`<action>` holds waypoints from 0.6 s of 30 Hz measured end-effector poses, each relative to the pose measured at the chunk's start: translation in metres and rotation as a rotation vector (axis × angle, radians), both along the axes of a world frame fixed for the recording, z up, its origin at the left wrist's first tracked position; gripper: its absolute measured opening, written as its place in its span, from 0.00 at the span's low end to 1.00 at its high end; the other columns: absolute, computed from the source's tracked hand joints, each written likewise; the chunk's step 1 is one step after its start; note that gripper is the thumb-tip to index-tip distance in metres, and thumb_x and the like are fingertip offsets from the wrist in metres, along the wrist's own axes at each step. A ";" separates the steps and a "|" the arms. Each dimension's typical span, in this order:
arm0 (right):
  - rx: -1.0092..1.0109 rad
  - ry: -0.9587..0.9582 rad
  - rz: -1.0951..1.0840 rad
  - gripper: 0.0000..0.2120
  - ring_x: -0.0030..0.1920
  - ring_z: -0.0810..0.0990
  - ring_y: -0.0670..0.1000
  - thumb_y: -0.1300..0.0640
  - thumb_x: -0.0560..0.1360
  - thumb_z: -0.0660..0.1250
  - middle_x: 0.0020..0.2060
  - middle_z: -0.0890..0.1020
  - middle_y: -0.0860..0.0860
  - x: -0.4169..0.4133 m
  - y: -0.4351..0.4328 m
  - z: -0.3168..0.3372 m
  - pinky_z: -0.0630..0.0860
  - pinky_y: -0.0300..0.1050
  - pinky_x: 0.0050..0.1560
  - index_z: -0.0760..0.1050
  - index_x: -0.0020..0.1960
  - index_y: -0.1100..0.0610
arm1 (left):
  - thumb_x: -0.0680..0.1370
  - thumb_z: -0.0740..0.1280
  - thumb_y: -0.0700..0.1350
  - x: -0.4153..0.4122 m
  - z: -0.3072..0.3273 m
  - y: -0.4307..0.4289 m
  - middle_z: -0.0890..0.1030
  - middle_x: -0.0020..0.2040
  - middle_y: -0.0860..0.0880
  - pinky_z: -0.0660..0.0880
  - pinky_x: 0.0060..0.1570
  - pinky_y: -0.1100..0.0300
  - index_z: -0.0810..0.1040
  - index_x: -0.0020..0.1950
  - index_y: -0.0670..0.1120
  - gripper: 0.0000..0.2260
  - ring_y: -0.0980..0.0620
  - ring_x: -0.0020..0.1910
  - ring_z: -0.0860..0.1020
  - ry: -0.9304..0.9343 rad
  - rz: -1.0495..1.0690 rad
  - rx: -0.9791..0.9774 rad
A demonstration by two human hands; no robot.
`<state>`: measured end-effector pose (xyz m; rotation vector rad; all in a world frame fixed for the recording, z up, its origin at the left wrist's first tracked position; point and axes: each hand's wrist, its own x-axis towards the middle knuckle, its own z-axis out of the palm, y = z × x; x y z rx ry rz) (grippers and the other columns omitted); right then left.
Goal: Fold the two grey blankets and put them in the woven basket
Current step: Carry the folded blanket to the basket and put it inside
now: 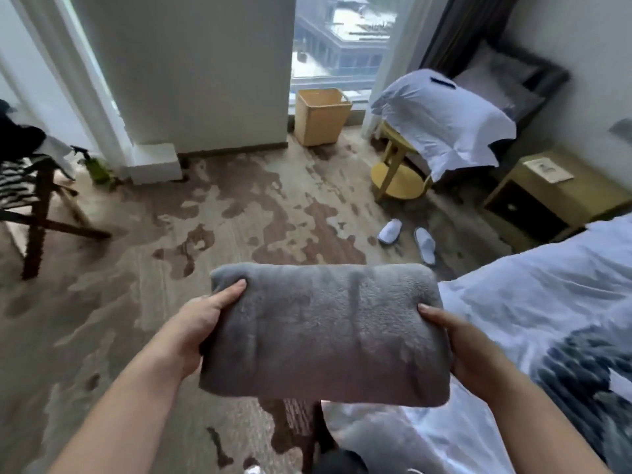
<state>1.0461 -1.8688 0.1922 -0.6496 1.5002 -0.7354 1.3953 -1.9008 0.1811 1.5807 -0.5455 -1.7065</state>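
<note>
both hands [191,331] grip plush folded grey blanket [325,333]

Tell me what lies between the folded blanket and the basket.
Nothing visible blocks it. Only patterned carpet lies between the grey blanket, held in the left hand and right hand, and the woven basket. The slippers and yellow table sit right of that path.

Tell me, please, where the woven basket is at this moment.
In the head view, the woven basket stands on the carpet, far and slightly right of centre, by the window, between the white wall and the yellow table.
</note>
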 end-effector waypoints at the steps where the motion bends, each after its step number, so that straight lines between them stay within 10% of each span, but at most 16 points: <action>1: 0.006 0.001 -0.049 0.20 0.53 0.83 0.58 0.46 0.68 0.71 0.51 0.85 0.56 -0.003 -0.015 0.000 0.70 0.61 0.66 0.81 0.55 0.56 | 0.71 0.72 0.54 -0.006 0.002 -0.029 0.86 0.42 0.43 0.77 0.30 0.62 0.83 0.50 0.41 0.17 0.47 0.38 0.85 0.001 -0.034 -0.012; 18: -0.067 -0.201 -0.187 0.20 0.46 0.85 0.55 0.54 0.65 0.73 0.46 0.85 0.59 0.020 -0.499 -0.022 0.75 0.54 0.55 0.76 0.53 0.63 | 0.68 0.74 0.57 0.012 0.015 -0.488 0.86 0.42 0.45 0.76 0.42 0.56 0.84 0.49 0.44 0.18 0.48 0.42 0.85 -0.149 -0.012 -0.052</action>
